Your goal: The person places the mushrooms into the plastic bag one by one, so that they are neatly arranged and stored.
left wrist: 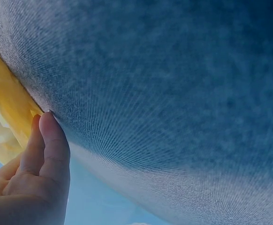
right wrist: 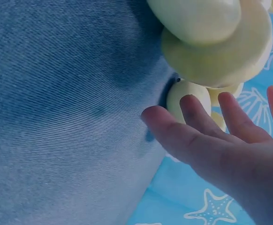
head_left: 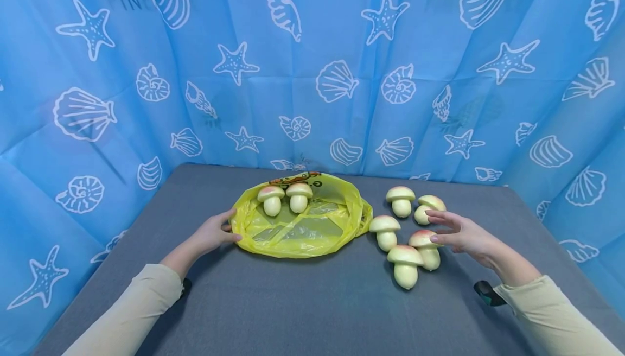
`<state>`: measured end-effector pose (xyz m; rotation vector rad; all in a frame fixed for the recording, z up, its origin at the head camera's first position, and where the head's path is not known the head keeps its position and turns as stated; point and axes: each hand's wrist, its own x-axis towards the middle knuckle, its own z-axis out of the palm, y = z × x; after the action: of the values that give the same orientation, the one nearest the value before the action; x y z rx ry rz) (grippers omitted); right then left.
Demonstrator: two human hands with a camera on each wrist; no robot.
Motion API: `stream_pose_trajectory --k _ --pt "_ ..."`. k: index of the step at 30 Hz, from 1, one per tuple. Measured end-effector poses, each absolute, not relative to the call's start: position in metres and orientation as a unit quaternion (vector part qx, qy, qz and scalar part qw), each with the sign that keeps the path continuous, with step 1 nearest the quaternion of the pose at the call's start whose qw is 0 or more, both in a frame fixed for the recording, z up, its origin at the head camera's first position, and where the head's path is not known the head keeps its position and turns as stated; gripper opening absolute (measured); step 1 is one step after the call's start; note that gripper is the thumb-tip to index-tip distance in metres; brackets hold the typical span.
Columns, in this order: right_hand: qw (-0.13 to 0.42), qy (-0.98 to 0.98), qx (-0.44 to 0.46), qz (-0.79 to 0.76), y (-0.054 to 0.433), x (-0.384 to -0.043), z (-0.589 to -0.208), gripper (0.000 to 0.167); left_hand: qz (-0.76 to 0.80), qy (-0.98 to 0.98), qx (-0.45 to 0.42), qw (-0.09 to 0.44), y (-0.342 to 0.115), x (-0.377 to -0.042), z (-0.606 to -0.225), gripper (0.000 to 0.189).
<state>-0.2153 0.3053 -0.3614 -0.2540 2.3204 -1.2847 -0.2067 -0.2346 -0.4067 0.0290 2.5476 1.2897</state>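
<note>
A yellow plastic bag (head_left: pixel 293 250) lies with its mouth wide, and two toy mushrooms (head_left: pixel 270 207) rest inside it. My left hand (head_left: pixel 212 232) holds the bag's left rim with thumb and fingers; in the left wrist view, fingertips (left wrist: pixel 52 126) touch the yellow plastic (left wrist: pixel 10 89). To the right of the bag stand several more pale mushrooms with pinkish caps. My right hand (head_left: pixel 469 239) reaches over them from the right, fingers spread, beside a red-tinged mushroom (head_left: pixel 429 258). In the right wrist view its fingers (right wrist: pixel 174 136) extend below a large near mushroom (right wrist: pixel 197 18), gripping nothing.
A grey cloth covers the table (head_left: pixel 312 307). Behind and at both sides hangs a blue curtain (head_left: pixel 312 46) printed with shells and starfish. One mushroom (head_left: pixel 405 274) stands nearest the front, and another (head_left: pixel 386 239) touches or nearly touches the bag's right side.
</note>
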Motion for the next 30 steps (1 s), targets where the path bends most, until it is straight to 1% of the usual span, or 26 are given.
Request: stream_pose_trajectory --k 13,23,30 --pt "0.260 0.832 -0.038 -0.489 0.308 -0.216 -0.373 0.084 0.450 0.881 0.015 0.144 -0.235 -0.206 -0.406 0.083" --pt "0.273 0.829 -0.020 -0.487 0.307 -0.214 -0.377 0.087 0.433 0.890 0.000 0.141 -0.234 -0.206 -0.406 0.083" --pt "0.261 0.844 -0.009 -0.469 0.302 -0.211 -0.381 0.083 0.440 0.887 0.007 0.143 -0.235 -0.207 -0.407 0.084"
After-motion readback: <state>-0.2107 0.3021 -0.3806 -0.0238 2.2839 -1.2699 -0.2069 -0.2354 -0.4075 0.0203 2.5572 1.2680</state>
